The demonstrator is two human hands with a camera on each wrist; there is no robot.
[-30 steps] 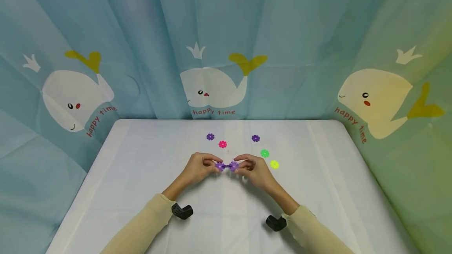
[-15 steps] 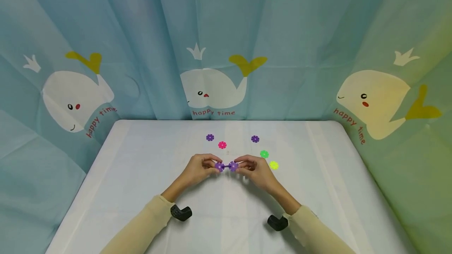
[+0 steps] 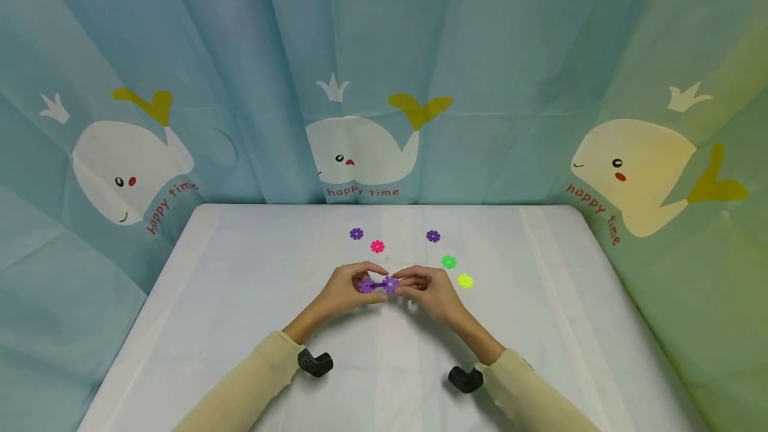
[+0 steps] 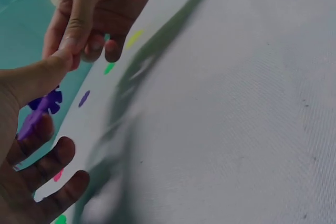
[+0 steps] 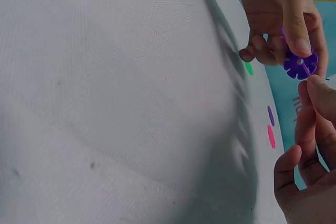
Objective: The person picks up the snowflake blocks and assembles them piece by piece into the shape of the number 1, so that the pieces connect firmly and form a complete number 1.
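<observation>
Purple notched discs (image 3: pixel 390 284) of the snowflake-building kind are joined in a short chain, held above the white table. My right hand (image 3: pixel 429 291) pinches the right end between thumb and fingertips. Around the chain from the left, my left hand (image 3: pixel 349 289) has its thumb and index finger reaching along either side, apart in the head view. The left disc (image 3: pixel 366 285) lies near its other fingers. In the left wrist view the left fingers (image 4: pixel 62 153) are spread, and the thumb meets the right fingertips. A purple disc (image 5: pixel 300 66) shows beside the left thumb in the right wrist view.
On the table (image 3: pixel 240 299) lie loose discs: two dark purple, one at left (image 3: pixel 357 234) and one at right (image 3: pixel 433 236), a pink disc (image 3: pixel 377 246), a green disc (image 3: pixel 449 262) and a yellow disc (image 3: pixel 465 281). A whale-print curtain (image 3: pixel 492 85) surrounds the table.
My left hand has loosened from the left disc and slid right along the chain. The chain has shifted slightly left, with the right hand still pinching its right end.
</observation>
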